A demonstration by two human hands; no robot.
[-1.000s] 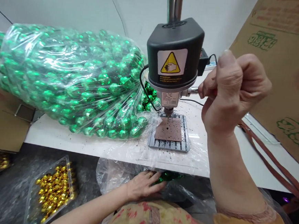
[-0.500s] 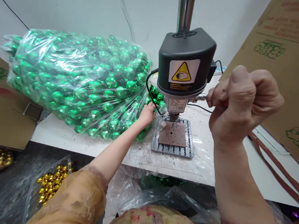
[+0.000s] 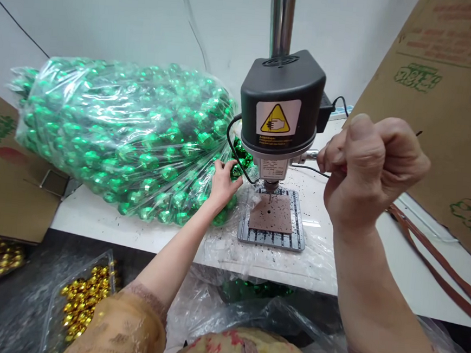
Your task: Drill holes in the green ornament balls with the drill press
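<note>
My left hand [image 3: 223, 185] is at the mouth of a clear plastic bag [image 3: 111, 139] full of shiny green faceted balls. Its thumb and fingers curve around a green ball [image 3: 235, 170], which they partly hide. At the right, my right hand [image 3: 369, 168] is closed in a fist on the feed handle [image 3: 311, 155] of a small bench drill press [image 3: 282, 101]. Below the drill's chuck [image 3: 271, 186], a brown board [image 3: 271, 214] with a dark hole lies on the slotted metal base [image 3: 271, 240], strewn with dark chips.
Cardboard boxes stand at the left [image 3: 10, 180] and right [image 3: 440, 105]. Gold balls [image 3: 85, 300] fill a clear container below the table's left edge. Brown straps [image 3: 437, 257] lie at the right. Crumpled clear plastic [image 3: 221, 251] covers the table's front edge. A black cable [image 3: 231, 138] hangs beside the drill.
My left hand has drawn back slightly to the left, and its thumb and fingers show farther apart. My right hand stays on the handle. The view has shifted a little.
</note>
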